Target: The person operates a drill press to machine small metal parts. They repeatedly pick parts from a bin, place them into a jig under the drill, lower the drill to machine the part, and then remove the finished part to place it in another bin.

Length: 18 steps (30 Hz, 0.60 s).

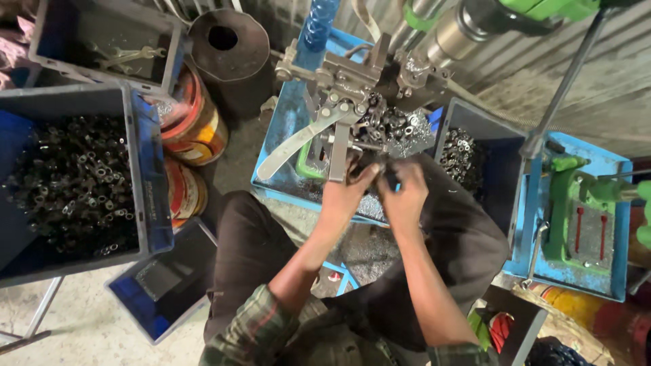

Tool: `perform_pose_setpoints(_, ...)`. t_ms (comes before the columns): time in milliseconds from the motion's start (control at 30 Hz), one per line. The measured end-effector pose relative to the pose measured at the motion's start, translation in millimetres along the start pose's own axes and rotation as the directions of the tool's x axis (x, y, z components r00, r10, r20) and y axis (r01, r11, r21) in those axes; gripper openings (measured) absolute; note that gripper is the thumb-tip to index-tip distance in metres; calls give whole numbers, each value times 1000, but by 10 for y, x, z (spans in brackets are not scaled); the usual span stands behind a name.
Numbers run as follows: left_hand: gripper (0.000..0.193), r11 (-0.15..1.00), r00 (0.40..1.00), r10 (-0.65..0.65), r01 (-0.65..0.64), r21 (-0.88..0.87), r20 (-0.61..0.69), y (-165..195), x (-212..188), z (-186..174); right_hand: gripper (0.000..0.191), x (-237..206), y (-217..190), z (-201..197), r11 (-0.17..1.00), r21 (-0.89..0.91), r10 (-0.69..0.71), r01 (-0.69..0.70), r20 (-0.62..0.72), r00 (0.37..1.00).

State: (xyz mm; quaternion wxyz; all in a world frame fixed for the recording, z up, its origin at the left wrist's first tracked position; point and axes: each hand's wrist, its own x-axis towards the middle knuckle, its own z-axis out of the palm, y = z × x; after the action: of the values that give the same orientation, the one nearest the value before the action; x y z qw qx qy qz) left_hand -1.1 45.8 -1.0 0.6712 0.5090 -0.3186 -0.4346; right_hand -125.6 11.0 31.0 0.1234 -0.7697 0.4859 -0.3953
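**A:** Where were the hands?

**B:** Both were up at the foot of the metal fixture. The left hand had its fingers curled in around small dark metal parts, pinching at them just under the long pale lever. The right hand sat touching it at three o'clock, fingers bent and closed on something small. What exactly it held I could not tell, since the knuckles hid it.

**A:** And the parts themselves?

**B:** Heaped on the fixture at twelve o'clock from the hands, spilling over the blue tray beneath. More of the same filled the large blue crate at nine o'clock and a smaller grey bin at two o'clock. A dark steel cylinder and some red and yellow tins stood near eleven o'clock; a green clamp on its own blue tray lay at three o'clock, well apart.

**A:** What could have gone wrong?

**B:** As I judged it, the fingers were right in among the jaws and lever of the fixture, so a swing of that lever could have nipped them. The loose heap looked ready to slide too: a nudge from either wrist might have sent pieces off the tray onto the floor. And a small part, held only by fingertips, could easily have dropped into the pile.
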Motion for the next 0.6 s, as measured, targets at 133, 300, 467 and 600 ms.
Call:
perform_pose_setpoints(133,40,827,857,-459,508,-240,233,277,-223,-407,40,59,21,-193,977,211,-50,-4,251,967)
perform_pose_setpoints(300,46,805,802,-579,591,-56,147,303,-309,-1635,39,543,521,-127,981,8,194,-194,-12,981)
perform_pose_setpoints(467,21,775,901,-61,314,548,-429,105,-497,-3261,33,750,1001,99,984,32,175,-176,37,984)
perform_pose_setpoints(600,33,907,679,-239,-99,-409,-694,68,-536,-4180,20,773,1053,161,736,578,421,-352,15,907)
